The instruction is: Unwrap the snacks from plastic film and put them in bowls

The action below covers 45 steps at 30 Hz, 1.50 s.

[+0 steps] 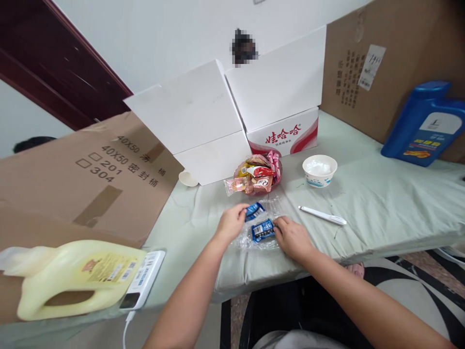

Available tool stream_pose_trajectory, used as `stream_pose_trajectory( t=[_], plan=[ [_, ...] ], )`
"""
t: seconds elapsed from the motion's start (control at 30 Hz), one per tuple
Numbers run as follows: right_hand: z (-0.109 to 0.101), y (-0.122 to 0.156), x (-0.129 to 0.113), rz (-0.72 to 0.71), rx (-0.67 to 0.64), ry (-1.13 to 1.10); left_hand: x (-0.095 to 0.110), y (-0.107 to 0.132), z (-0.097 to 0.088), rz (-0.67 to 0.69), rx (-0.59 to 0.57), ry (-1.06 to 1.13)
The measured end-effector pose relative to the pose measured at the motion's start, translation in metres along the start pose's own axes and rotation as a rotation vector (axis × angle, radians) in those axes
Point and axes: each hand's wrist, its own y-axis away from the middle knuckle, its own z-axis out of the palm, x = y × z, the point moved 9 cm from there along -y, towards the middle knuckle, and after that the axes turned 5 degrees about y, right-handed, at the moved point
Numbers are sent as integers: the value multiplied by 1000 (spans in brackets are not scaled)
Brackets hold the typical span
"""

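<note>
My left hand [230, 223] pinches the near end of a small blue snack packet [255, 211], fingers closed on it. Just nearer to me, a second blue snack packet [262, 230] with a barcode showing lies on crinkled clear plastic film [267, 245]. The fingers of my right hand [293, 237] are closed at that packet's right edge. Beyond both packets, a reddish clear bowl [276, 180] is heaped with wrapped snacks [258, 174]. To the right of my right hand lies a white pen-like cutter [322, 215].
A paper bowl [319, 178] holding white stuff stands right of the snacks. White carton panels [276, 82] and brown cardboard [109, 179] wall the table's back and left. A blue jug [423, 126], a yellow jug [83, 276] and a corded white device [145, 278] flank the cloth.
</note>
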Motion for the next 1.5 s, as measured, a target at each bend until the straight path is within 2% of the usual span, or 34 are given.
stream_pose_trajectory(
  t=[0.07, 0.13, 0.17, 0.23, 0.3, 0.43, 0.5, 0.6, 0.73, 0.8, 0.87, 0.9, 0.93, 1.0, 1.03, 1.1, 1.23, 1.33, 1.43, 1.5],
  plan=[
    [1, 0, 0, -4, -3, 0, -4, -12, -40, -5, 192, 2],
    [3, 0, 0, -8, -5, -1, 4, -22, -89, 71, 498, -5],
    [3, 0, 0, -10, -4, -2, 12, -31, -105, 136, 585, -12],
    [3, -1, 0, -12, 1, -6, 29, -55, -120, 252, 637, -28],
    [3, -1, 1, -13, 7, -10, 41, -87, -114, 309, 578, -33],
    [2, -2, 2, -6, 14, -11, 46, -144, -69, 289, 339, -17],
    [2, -1, 1, -4, 12, -17, 42, -158, -51, 262, 291, -10],
    [1, -1, 1, -1, 7, -26, 32, -165, -43, 223, 282, -7],
    [0, -1, 0, -4, 2, -23, 24, -148, -56, 175, 323, -15],
    [1, -1, 0, -8, -3, -18, 28, -127, -62, 183, 361, -26],
    [2, -2, 1, -11, -3, -14, 40, -98, -56, 238, 335, -38],
    [3, -2, 1, -12, -1, -13, 48, -82, -45, 273, 265, -36],
    [3, -2, 1, -12, 3, -10, 55, -66, -29, 313, 137, -27],
    [5, -2, 2, -11, 8, -5, 66, -30, 13, 379, -183, -13],
    [5, -2, 2, -12, 10, -3, 69, -12, 30, 398, -301, -36],
    [5, -2, 2, -15, 14, -2, 65, 14, 50, 391, -400, -136],
    [3, -2, 1, -31, 30, -4, 46, 32, 59, 285, -434, -214],
    [2, -2, -1, -36, 39, 4, 41, 35, 57, 288, -445, -229],
    [1, -2, 0, -23, 36, 16, 43, 37, 48, 318, -382, -204],
    [1, -2, -1, -23, 26, 20, 43, 33, 35, 294, -282, -116]
  ],
)
